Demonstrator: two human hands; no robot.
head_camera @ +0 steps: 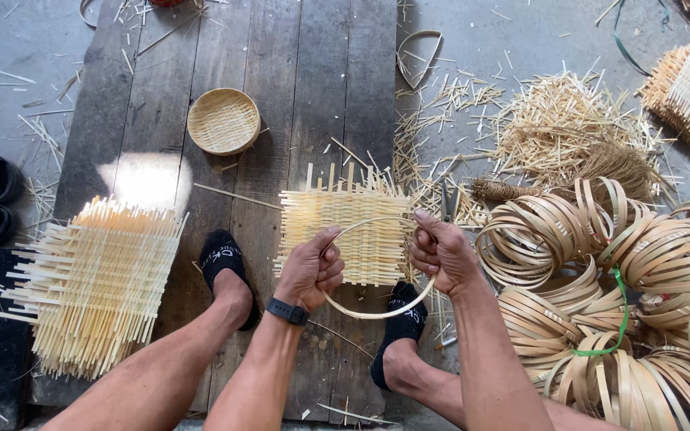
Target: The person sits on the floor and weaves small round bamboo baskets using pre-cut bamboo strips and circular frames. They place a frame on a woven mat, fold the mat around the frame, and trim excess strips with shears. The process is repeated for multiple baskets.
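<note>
Both your hands are closed on the thin bamboo hoop (377, 307): left hand (311, 270) gripping its left side, right hand (441, 251) pinching its right side, held just above the square woven mat (351, 233) that lies on the wooden planks (297, 96) between your feet. The hoop looks springy; if either grip slackens, it could snap open or twist out of round, and a splinter edge could catch your fingers (331, 267). The mat's loose strip ends stick out all round, so pressing the hoop down off-centre would likely bend or break them, or pull the weave askew. Your right foot (397, 331) sits at the mat's lower edge, under the hoop; a shift there may drag the mat. Coiled hoops (600, 271) lie close by your right elbow, easy to knock. The stack of woven mats (93, 287) at left and the small round basket (223, 121) sit well apart, out of harm.
</note>
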